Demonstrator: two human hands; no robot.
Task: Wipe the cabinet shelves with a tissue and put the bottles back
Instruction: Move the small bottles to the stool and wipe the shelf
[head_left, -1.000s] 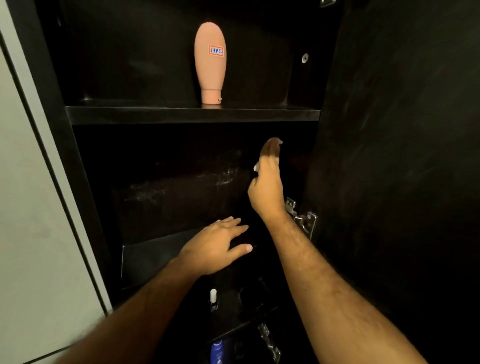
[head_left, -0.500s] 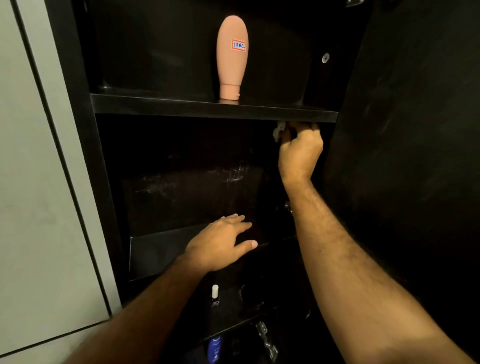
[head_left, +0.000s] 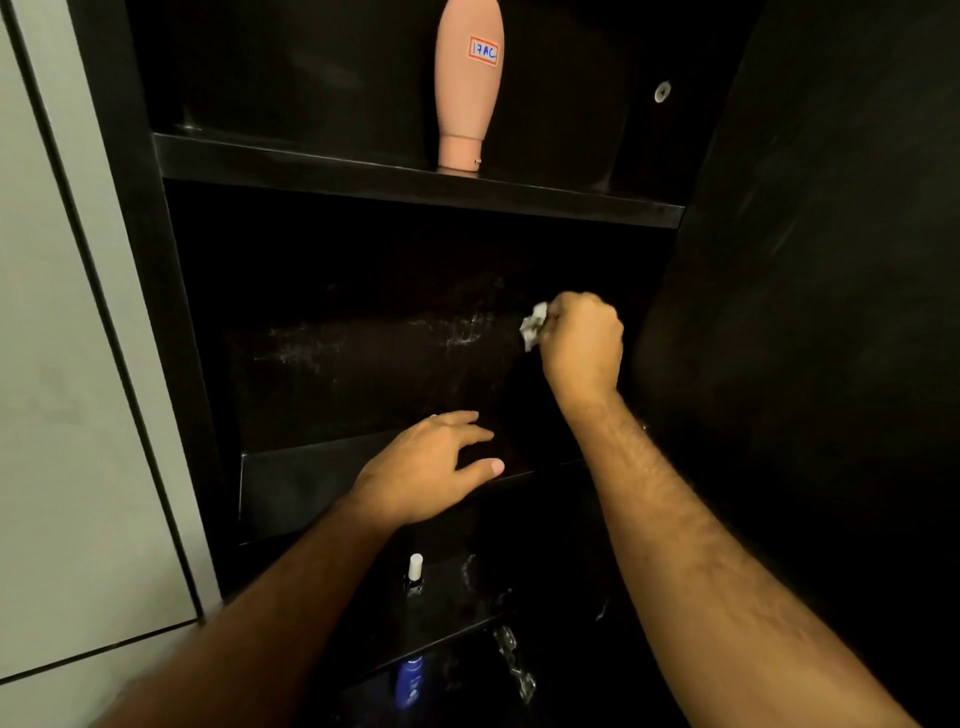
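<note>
Right hand (head_left: 582, 338) had the tissue (head_left: 534, 326) balled up tight; it's soft and flimsy. Left hand (head_left: 423, 475) lay flat, fingers spread, on the shelf (head_left: 291, 483).

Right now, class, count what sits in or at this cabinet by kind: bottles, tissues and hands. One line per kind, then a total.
Bottles: 3 (pink bottle, small white-capped bottle, blue bottle)
Tissues: 1 (crumpled tissue, gripped by the right hand)
Hands: 2 (right hand, left hand)
Total: 6
</note>
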